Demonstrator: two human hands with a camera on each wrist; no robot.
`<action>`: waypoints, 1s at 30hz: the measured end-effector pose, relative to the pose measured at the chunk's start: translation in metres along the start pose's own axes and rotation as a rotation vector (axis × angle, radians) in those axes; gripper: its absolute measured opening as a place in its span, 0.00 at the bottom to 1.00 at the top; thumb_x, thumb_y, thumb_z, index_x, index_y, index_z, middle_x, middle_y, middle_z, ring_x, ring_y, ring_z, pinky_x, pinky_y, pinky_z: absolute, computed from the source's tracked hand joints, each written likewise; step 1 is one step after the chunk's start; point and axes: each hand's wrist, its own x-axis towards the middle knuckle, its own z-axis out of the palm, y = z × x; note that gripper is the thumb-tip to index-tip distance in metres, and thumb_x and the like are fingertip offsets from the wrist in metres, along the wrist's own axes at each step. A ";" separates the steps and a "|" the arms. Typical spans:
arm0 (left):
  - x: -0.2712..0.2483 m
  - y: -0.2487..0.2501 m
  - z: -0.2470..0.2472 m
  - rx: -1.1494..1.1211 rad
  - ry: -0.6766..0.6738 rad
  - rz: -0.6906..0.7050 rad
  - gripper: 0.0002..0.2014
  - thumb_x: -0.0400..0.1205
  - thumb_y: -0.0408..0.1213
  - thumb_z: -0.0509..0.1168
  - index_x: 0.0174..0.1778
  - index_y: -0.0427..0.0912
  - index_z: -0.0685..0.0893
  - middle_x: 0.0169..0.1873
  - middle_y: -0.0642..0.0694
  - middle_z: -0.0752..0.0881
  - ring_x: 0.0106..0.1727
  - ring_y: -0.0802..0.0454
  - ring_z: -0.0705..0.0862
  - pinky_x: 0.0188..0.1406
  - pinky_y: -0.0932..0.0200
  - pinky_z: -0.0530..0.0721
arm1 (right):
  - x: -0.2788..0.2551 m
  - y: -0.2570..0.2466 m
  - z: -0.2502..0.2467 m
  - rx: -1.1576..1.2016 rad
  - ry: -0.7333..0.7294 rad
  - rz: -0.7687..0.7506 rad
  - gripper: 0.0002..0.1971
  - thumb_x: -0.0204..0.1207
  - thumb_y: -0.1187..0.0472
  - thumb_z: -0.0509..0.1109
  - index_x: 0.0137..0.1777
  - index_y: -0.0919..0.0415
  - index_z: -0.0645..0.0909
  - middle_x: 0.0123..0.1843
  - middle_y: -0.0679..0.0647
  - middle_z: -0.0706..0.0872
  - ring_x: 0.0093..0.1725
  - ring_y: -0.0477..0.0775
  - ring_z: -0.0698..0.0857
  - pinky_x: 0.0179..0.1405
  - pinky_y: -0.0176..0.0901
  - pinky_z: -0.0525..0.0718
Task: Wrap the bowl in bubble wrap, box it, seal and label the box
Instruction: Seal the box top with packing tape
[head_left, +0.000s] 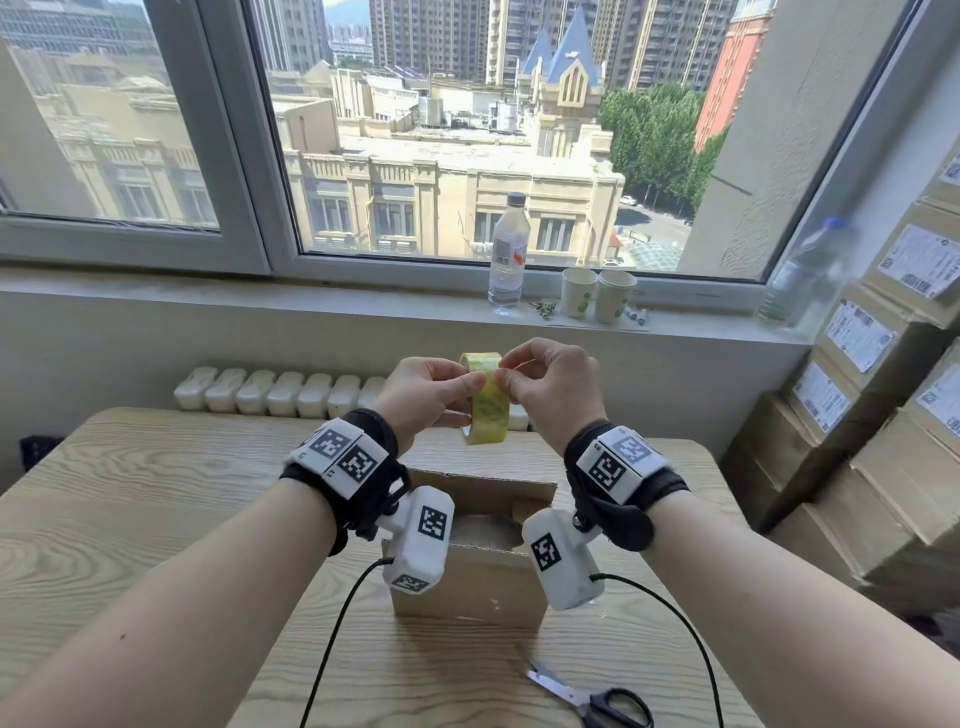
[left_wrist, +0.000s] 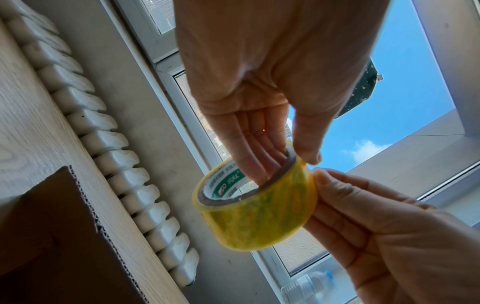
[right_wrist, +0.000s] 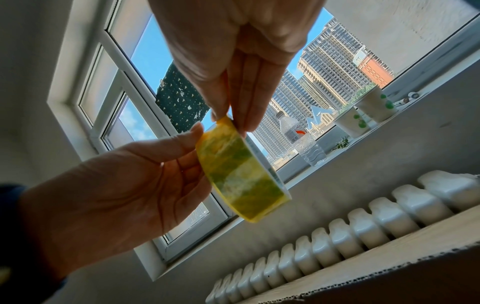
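Observation:
A yellow tape roll (head_left: 487, 410) is held up above an open cardboard box (head_left: 467, 584) on the wooden table (head_left: 156, 493). My left hand (head_left: 467, 385) grips the roll; in the left wrist view its fingers (left_wrist: 255, 162) pass through the core of the tape roll (left_wrist: 257, 209) and the thumb lies on the outside. My right hand (head_left: 506, 382) pinches the roll's upper edge, as the right wrist view shows where the right hand (right_wrist: 233, 121) meets the tape roll (right_wrist: 239, 174). Something pale in bubble wrap (head_left: 483, 527) lies in the box, half hidden by the wrist cameras.
Black-handled scissors (head_left: 592, 699) lie on the table near its front right. A radiator (head_left: 280, 392) runs behind the table. A water bottle (head_left: 508, 249) and two paper cups (head_left: 597, 293) stand on the sill. Labelled cartons (head_left: 883, 415) are stacked at the right.

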 end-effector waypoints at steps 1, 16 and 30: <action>0.000 0.000 0.000 0.004 -0.002 -0.001 0.11 0.79 0.35 0.69 0.52 0.31 0.86 0.42 0.38 0.89 0.39 0.50 0.88 0.47 0.54 0.89 | 0.000 0.000 0.000 0.000 -0.004 0.001 0.03 0.71 0.61 0.77 0.39 0.52 0.87 0.35 0.49 0.90 0.39 0.49 0.89 0.50 0.52 0.88; -0.005 0.008 0.010 0.177 0.050 0.098 0.14 0.68 0.25 0.78 0.44 0.40 0.83 0.37 0.45 0.87 0.36 0.53 0.86 0.37 0.62 0.88 | 0.004 0.002 0.002 0.125 0.065 0.050 0.06 0.71 0.63 0.77 0.38 0.50 0.87 0.35 0.48 0.90 0.39 0.50 0.90 0.49 0.53 0.89; -0.004 0.018 0.010 0.506 0.177 0.175 0.15 0.65 0.35 0.81 0.45 0.44 0.86 0.36 0.50 0.88 0.40 0.52 0.86 0.45 0.52 0.89 | 0.005 -0.001 -0.007 -0.038 -0.020 -0.017 0.10 0.75 0.63 0.73 0.54 0.54 0.87 0.42 0.49 0.91 0.44 0.48 0.89 0.55 0.48 0.87</action>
